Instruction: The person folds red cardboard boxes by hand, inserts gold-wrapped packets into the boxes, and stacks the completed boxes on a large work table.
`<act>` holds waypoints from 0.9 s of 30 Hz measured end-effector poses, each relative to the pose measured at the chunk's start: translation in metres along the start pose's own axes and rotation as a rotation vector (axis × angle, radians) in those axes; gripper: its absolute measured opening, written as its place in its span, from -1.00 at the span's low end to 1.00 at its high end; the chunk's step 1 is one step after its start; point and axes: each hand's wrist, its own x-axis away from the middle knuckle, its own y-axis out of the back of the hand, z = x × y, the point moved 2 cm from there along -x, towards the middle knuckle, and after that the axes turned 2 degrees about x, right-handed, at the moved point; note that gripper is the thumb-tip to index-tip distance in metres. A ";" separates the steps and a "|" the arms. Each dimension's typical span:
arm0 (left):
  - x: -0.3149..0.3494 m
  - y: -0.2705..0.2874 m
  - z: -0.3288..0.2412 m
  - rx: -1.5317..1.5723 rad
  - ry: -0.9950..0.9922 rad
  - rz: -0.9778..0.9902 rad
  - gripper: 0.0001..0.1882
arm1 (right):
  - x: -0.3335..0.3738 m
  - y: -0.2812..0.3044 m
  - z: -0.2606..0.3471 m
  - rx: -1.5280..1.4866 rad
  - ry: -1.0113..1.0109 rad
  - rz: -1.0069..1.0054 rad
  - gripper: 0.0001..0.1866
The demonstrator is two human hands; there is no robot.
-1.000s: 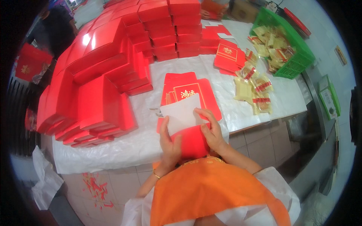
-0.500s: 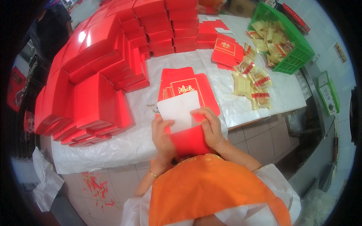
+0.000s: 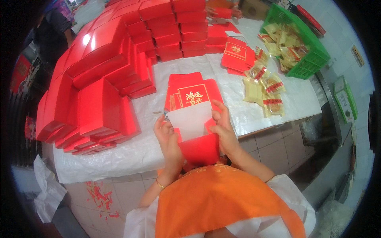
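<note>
I hold a partly folded red paper box (image 3: 200, 150) close to my orange apron. Its white-lined flap (image 3: 193, 117) rises at the far side, and small red side tabs show at both edges. My left hand (image 3: 168, 139) is closed on the left side of the box, thumb near the tab. On the right side, my right hand (image 3: 224, 129) grips it, thumb at the tab and fingers behind the flap. Just beyond lie flat red cartons (image 3: 215, 90) with gold print, partly covered by the raised flap.
Stacked red boxes (image 3: 99, 105) fill the table's left and back. At right lie wrapped pastries (image 3: 273, 85), more flat cartons (image 3: 238, 55) and a green crate (image 3: 313, 59) of packets. A co-worker's hand (image 3: 237, 12) shows at the far edge. Red scraps (image 3: 101, 196) litter the floor.
The white flap has tipped and sits slightly lower. My left fingers have moved up along its side, and my right fingers have shifted outward. Across the table, a co-worker's hands have moved with a red box.
</note>
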 end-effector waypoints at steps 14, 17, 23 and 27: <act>-0.016 0.028 0.031 -0.043 0.265 0.051 -0.79 | -0.043 0.030 0.002 0.359 -0.333 0.344 -0.58; -0.018 0.012 0.016 -0.002 0.381 0.156 -0.70 | -0.068 0.039 0.012 0.328 -0.496 0.481 -0.49; -0.021 0.007 0.013 -0.016 0.513 0.216 -0.64 | -0.070 0.037 0.017 0.697 -0.298 0.435 -0.48; -0.019 0.007 0.017 -0.014 0.463 0.142 -0.72 | -0.059 0.035 0.018 0.722 -0.410 0.403 -0.52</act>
